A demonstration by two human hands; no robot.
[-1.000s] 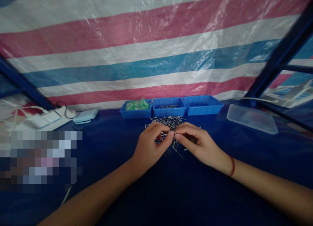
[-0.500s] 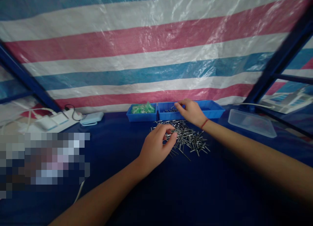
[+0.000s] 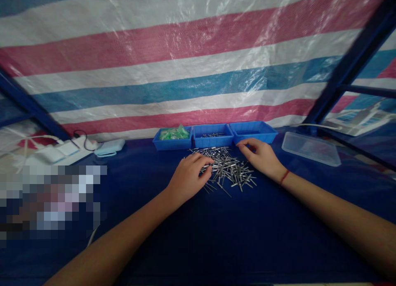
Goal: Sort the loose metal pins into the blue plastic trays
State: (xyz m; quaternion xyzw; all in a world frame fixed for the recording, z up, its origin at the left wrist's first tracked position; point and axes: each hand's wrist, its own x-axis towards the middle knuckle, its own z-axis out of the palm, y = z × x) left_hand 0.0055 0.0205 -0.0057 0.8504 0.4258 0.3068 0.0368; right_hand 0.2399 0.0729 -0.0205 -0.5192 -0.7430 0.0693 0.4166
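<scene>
A loose heap of pop rivets (image 3: 230, 168), silver with thin shanks, lies on the dark blue tabletop (image 3: 210, 240). At the heap's left edge, my left hand (image 3: 188, 176) has its thumb and fingertips brought together on a rivet, of which only a small dark end shows. My right hand (image 3: 260, 156) hovers right of the heap, in front of the right blue bin (image 3: 253, 138). Its fingers are loosely bent and slightly apart, with nothing visible in them. Several rivets rest in the middle blue bin (image 3: 213, 143).
The left blue bin (image 3: 173, 144) holds green plastic bags. A clear plastic lid (image 3: 311, 149) lies at the right. Toward the left are a power strip (image 3: 69, 150), a light blue case (image 3: 109, 147) and a blurred-out patch. Striped sheeting (image 3: 173, 79) hangs behind.
My right hand has drawn back from the middle bin, toward me and to the right. My left hand's fingertips have closed at the heap. The whole view has shifted slightly.
</scene>
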